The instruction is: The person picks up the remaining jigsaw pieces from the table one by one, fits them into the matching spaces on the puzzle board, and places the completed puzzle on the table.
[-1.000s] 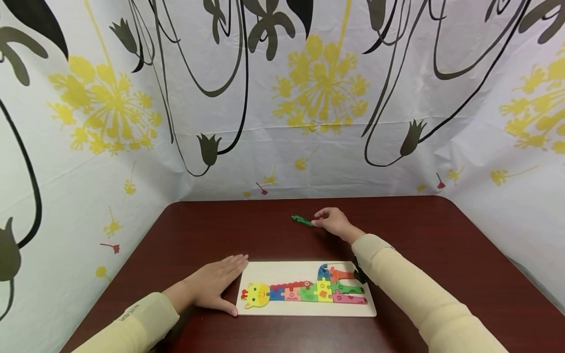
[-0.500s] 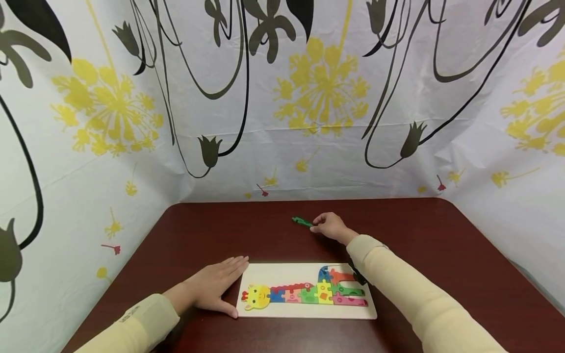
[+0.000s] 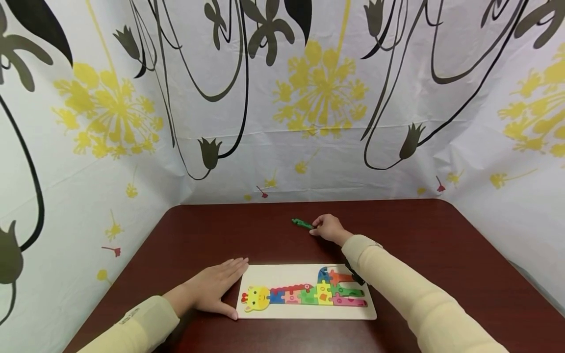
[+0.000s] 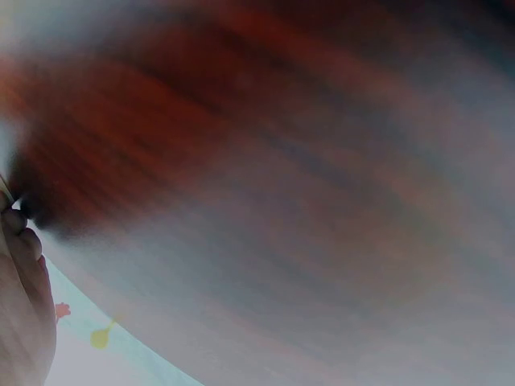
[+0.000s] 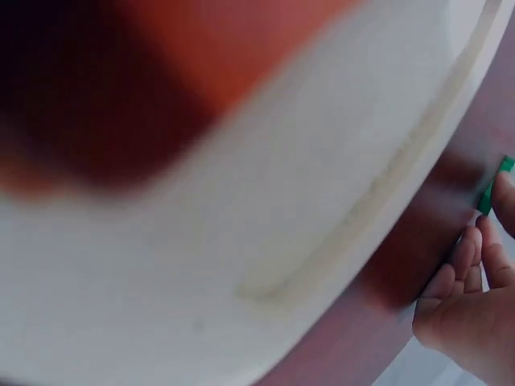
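A cream puzzle board lies flat near the front of the table, bearing a giraffe puzzle of coloured interlocking pieces. My left hand rests spread at the board's left end, fingertips at the far corner and thumb at the near one. Beyond the board, my right hand pinches the right end of a small, narrow green piece with a bumpy outline. The right wrist view shows thumb and forefinger on this green piece. Only the left hand's edge appears in the left wrist view.
The dark red-brown table extends beyond the board. White cloth printed with grey and yellow flowers hangs behind it and at both sides. My right sleeve passes over the board's right end, with a black wrist device beneath it.
My right hand has shifted slightly left along the green piece, its thumb and forefinger closing on the end. The left hand and board stay in place.
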A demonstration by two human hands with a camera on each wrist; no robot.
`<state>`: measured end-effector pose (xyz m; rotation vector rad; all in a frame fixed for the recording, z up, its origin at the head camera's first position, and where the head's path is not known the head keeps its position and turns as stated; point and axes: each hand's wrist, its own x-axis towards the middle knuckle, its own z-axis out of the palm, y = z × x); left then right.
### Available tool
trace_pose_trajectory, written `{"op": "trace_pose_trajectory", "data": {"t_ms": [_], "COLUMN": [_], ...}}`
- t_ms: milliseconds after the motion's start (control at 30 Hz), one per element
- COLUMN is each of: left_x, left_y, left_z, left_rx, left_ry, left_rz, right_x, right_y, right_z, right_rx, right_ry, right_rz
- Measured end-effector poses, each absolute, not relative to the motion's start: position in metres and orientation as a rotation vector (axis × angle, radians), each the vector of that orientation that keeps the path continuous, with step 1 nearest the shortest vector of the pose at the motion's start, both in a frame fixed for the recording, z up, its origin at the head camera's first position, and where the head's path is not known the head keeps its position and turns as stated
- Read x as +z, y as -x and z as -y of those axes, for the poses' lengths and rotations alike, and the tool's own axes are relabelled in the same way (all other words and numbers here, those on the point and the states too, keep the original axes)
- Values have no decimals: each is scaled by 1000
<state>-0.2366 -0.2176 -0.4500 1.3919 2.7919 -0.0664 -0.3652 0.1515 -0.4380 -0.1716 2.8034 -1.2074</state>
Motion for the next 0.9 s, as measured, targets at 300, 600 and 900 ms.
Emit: {"op": "trace_pose_trajectory", "data": {"t_ms": [300,600,900], "left_x": [-452,-451,-452], "left_y": [237,237,237], "left_z": [218,219,219], "left_rx": [-64,-60,-69], "left_ry": [-1416,-1403,-1410], "left_rz": [-2803,-2796,-2799], "right_x": [-439,-439,-436], "right_y": [364,361,359], "right_z": [-147,-142,-141], "right_rx": [-1169,-1172,-1165], "right_ry": [147,126,111], "right_rz": [-2862,-2905,-2926]}}
